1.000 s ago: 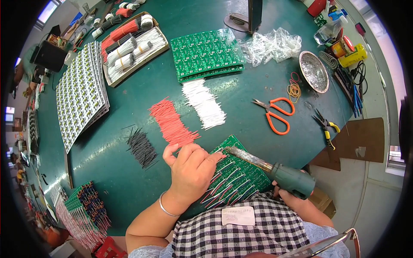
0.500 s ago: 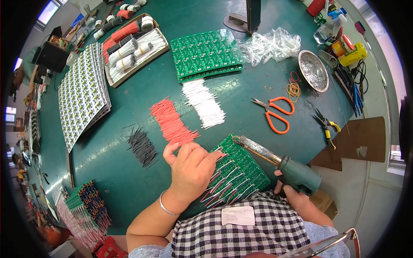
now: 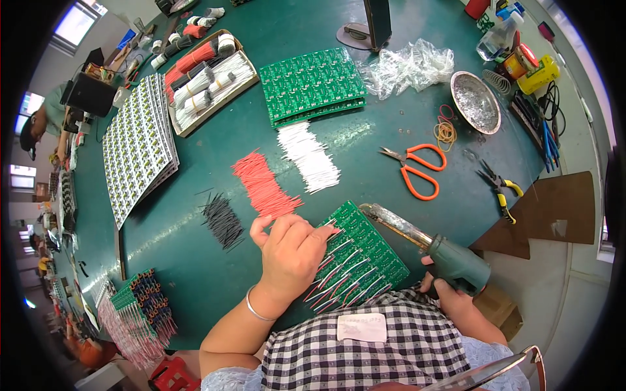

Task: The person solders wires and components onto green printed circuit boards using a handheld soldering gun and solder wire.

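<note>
A green circuit board panel point(image 3: 375, 244) lies in front of my apron, with rows of short white, red and black wires point(image 3: 345, 277) attached on its near left part. My left hand point(image 3: 292, 251) is closed in a pinch at the board's upper left edge, on what looks like a thin white wire; the fingers partly cover it. My right hand point(image 3: 450, 293) grips a soldering gun point(image 3: 460, 264) with a dark green body. Its metal barrel points up and left, the tip just off the board's far corner. Left of the board lie cut red wires point(image 3: 267, 186), white wires point(image 3: 310, 159) and black wires point(image 3: 223, 221).
Stacked green boards point(image 3: 313, 88) sit farther back beside crumpled plastic point(image 3: 414, 68). On the right are orange-handled scissors point(image 3: 417, 173), a metal bowl point(image 3: 476, 103) and yellow-handled pliers point(image 3: 501, 192). White panels point(image 3: 140, 146), a wire box point(image 3: 208, 85) and wired boards point(image 3: 137, 313) stand left.
The soldering gun's tip has shifted slightly right, away from the board's corner. My left hand keeps its pinch at nearly the same place. The whole view has turned a little.
</note>
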`<state>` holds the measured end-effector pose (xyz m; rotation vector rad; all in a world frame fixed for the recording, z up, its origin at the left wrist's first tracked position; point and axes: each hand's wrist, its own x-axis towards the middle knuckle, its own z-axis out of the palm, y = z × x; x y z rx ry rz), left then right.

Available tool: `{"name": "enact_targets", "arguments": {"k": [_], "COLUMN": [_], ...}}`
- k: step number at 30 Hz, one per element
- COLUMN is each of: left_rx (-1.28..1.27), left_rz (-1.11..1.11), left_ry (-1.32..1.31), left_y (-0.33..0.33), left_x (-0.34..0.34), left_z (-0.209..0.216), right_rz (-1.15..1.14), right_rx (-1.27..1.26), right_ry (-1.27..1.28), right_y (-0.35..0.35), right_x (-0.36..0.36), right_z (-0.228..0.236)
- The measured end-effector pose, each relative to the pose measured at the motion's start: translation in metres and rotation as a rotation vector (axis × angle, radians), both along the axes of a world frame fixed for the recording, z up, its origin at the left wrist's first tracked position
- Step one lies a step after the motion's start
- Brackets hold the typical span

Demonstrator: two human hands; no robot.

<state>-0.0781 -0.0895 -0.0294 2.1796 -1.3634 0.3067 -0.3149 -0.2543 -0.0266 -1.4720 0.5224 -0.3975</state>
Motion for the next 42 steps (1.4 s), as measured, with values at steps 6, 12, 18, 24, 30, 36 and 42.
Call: {"name": "enact_targets", "arguments": {"k": [6, 12, 18, 24, 30, 36, 42], "left_rx": [-0.021, -0.021, 0.033, 0.038, 0.018, 0.014, 0.021], "left_rz": [0.009, -0.001, 0.006, 0.020, 0.011, 0.016, 0.015], "left_ry": [0.146, 0.102, 0.029, -0.006, -0.007, 0.005, -0.005], "left_y": [0.003, 0.002, 0.001, -0.002, -0.002, -0.001, -0.001], "left_x": [0.004, -0.007, -0.015, -0.016, -0.016, -0.016, -0.016], "left_z": [0.002, 0.015, 0.004, 0.000, -0.003, -0.004, -0.003], "right_rz": [0.046, 0.021, 0.224, 0.255, 0.264, 0.279, 0.306], "right_rx": [-0.017, 0.042, -0.358, -0.344, -0.410, -0.459, -0.554], "right_ry": [-0.004, 0.036, 0.197, 0.192, 0.189, 0.188, 0.151], "right_y": [-0.004, -0.006, -0.012, -0.009, -0.010, -0.011, -0.011], "right_x": [-0.001, -0.005, -0.010, -0.012, -0.010, -0.002, 0.003], "right_z": [-0.003, -0.002, 0.004, 0.002, 0.002, 0.009, 0.013]}}
